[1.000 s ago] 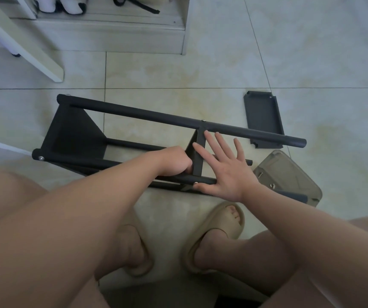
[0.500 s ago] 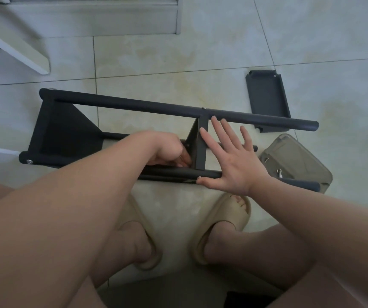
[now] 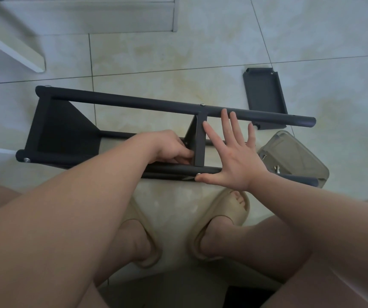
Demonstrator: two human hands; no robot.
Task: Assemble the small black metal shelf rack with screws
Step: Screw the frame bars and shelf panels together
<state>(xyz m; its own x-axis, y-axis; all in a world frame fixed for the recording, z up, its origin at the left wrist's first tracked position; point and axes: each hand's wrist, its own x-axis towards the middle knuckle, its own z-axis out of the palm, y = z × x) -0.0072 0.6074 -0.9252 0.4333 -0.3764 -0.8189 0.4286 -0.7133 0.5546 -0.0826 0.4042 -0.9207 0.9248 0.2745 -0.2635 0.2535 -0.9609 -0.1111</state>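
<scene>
The black metal rack point(image 3: 134, 103) lies on its side on the tiled floor, its long tubes running left to right. One shelf panel point(image 3: 63, 130) is fixed at its left end and a middle shelf panel point(image 3: 199, 143) stands between the tubes. My left hand point(image 3: 167, 147) has its fingers curled against the lower left edge of the middle panel, just above the near tube point(image 3: 174, 168); anything between the fingers is hidden. My right hand point(image 3: 234, 158) is spread flat on the panel's right side, thumb on the near tube beside a screw head point(image 3: 198, 174).
A loose black shelf panel point(image 3: 265, 92) lies on the floor beyond the rack's right end. A clear plastic box point(image 3: 296, 156) with small hardware sits under the right tube ends. My sandalled feet point(image 3: 227, 218) are just below the rack. A white furniture leg point(image 3: 16, 47) slants at upper left.
The view has shifted slightly over the rack. My left hand has pushed in closer to the middle panel's lower edge. My right hand stays spread in the same place.
</scene>
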